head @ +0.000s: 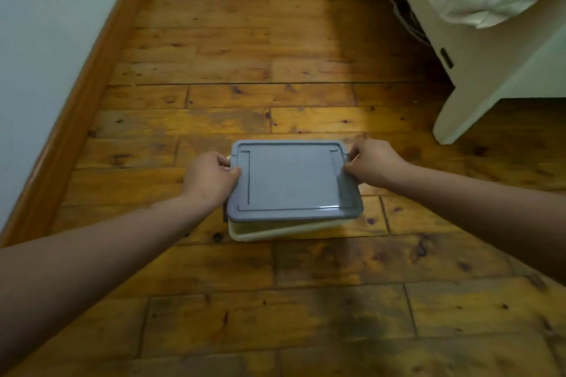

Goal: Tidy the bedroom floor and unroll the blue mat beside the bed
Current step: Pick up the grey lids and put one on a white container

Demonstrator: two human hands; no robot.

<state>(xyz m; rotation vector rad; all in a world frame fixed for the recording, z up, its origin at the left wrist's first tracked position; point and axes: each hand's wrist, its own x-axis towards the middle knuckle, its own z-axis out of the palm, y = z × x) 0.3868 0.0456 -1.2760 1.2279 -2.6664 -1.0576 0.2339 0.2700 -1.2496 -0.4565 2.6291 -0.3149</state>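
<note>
Grey-lidded shallow rectangular plastic box (pixel 291 180): rigid, smooth, probably light.
Left hand (pixel 211 177): fingers (pixel 220 158) curled, pinching left rim.
Right hand (pixel 372 164): pinching right rim.
Hold: short ends, level.

Dim, yellowish light, a brighter patch on the floor (pixel 275 119), soft blur throughout, wide-angle bending at edges.

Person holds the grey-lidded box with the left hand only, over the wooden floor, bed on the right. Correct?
No: both hands hold it. In the head view the left hand grips the grey-lidded box at one end, the right hand the other. The rest stands.
</note>
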